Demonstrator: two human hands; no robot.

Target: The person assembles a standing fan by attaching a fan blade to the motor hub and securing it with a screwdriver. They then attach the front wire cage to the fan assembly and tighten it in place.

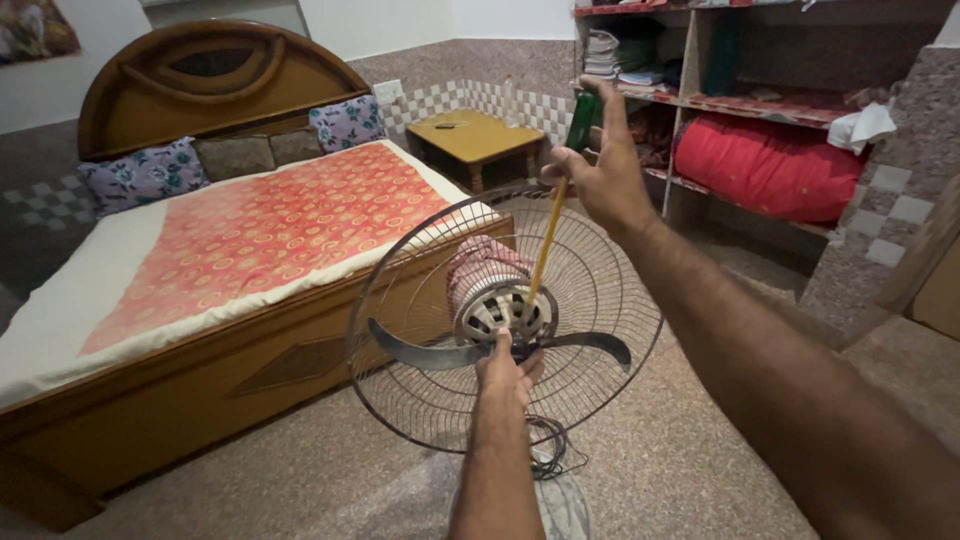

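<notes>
While the left hand (pixel 508 372) pinches the fan (pixel 500 320) hub, the right hand (pixel 600 170) above it grips a long screwdriver (pixel 548 245) angled down to the motor.

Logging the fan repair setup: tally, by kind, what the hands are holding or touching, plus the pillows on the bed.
Screwdriver, green handle, yellow shaft, held in right hand: 1
Pedestal fan, left hand at its hub: 1
Fan blades visible: 2
Floral pillows on bed: 2
Plain brown pillows: 2
Total: 8
</notes>
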